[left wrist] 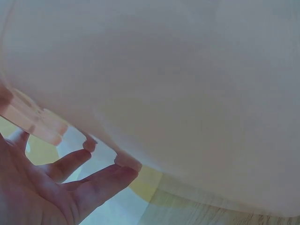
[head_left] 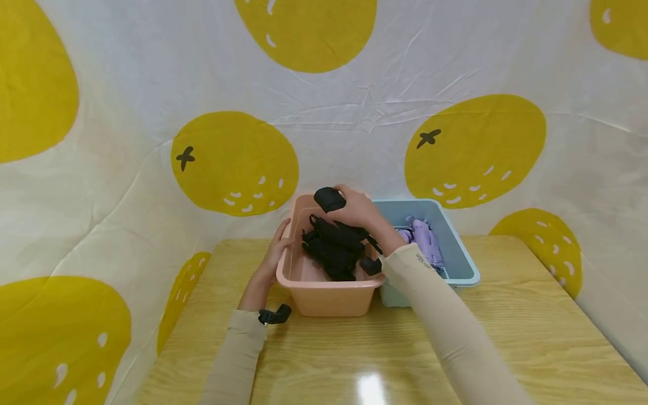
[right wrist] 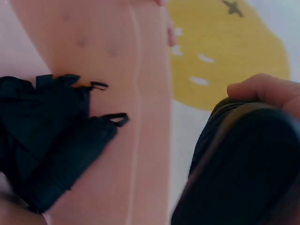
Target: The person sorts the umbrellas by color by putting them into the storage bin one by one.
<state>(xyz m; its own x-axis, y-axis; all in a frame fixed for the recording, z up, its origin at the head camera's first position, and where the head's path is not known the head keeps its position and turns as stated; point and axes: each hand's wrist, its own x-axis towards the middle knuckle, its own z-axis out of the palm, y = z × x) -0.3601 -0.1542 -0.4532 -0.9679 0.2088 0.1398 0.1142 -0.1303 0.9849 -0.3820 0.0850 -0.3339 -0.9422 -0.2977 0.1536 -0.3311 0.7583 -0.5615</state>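
A pink plastic bin (head_left: 329,301) stands on the table with several black folded umbrellas (head_left: 331,253) heaped in it. Above its far part my right hand (head_left: 359,210) holds another black folded umbrella (head_left: 329,199), which fills the lower right of the right wrist view (right wrist: 239,173). Wrist loops show on the umbrellas in the bin (right wrist: 75,159). My left hand (head_left: 274,252) grips the bin's left rim, thumb over the edge and fingers against the outer wall; the left wrist view shows those fingers (left wrist: 101,187) under the rim.
Right beside the pink bin sits a light blue bin (head_left: 463,261) holding purple folded umbrellas (head_left: 427,242). My right forearm crosses over its near left part. Both bins stand on a wooden table (head_left: 314,360), before a white cloth (head_left: 334,135) with yellow fruit shapes.
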